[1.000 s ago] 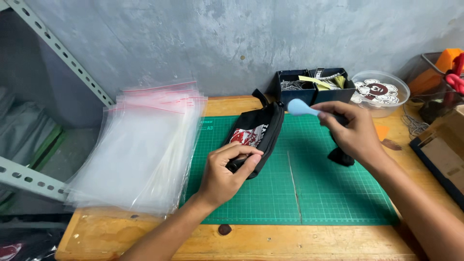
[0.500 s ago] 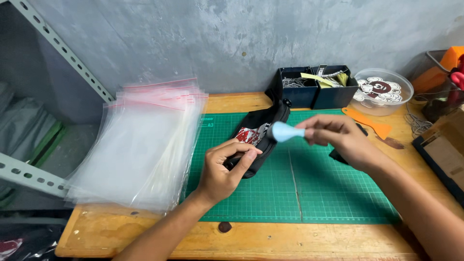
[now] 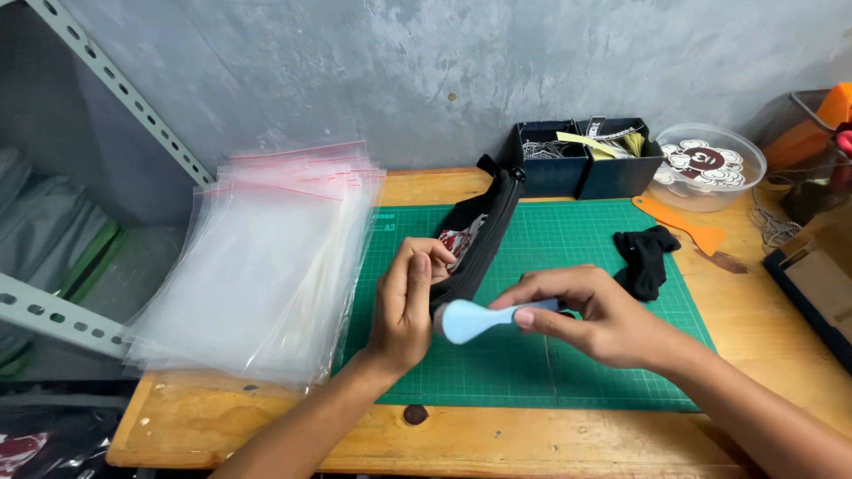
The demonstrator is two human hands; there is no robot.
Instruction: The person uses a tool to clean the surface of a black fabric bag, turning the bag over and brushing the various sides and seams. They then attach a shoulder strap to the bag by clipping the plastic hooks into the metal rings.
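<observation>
Head view. My left hand (image 3: 410,306) grips the near end of the black pouch (image 3: 479,235), fingers (image 3: 424,266) curled over its open edge, thumb side toward me. The pouch lies on the green mat (image 3: 577,355), running from mid-mat up toward the back wall; a red-and-white patch shows inside its opening.

My right hand (image 3: 590,315) pinches a light blue tool (image 3: 475,319) by its handle, fingers clenched round it. Its rounded flat head points left and sits just beside the left hand, at the pouch's near end. I cannot tell whether the head touches the pouch.

Left of the mat: a stack of clear zip bags (image 3: 266,257) with red seal lines, overhanging the desk (image 3: 444,443) edge. On the mat's right part: a black cloth (image 3: 646,257), apart from both hands. Behind it, an orange scraper (image 3: 679,226). Along the wall: two dark bins (image 3: 586,164) with small parts, and a clear tub (image 3: 710,168) beside them
</observation>
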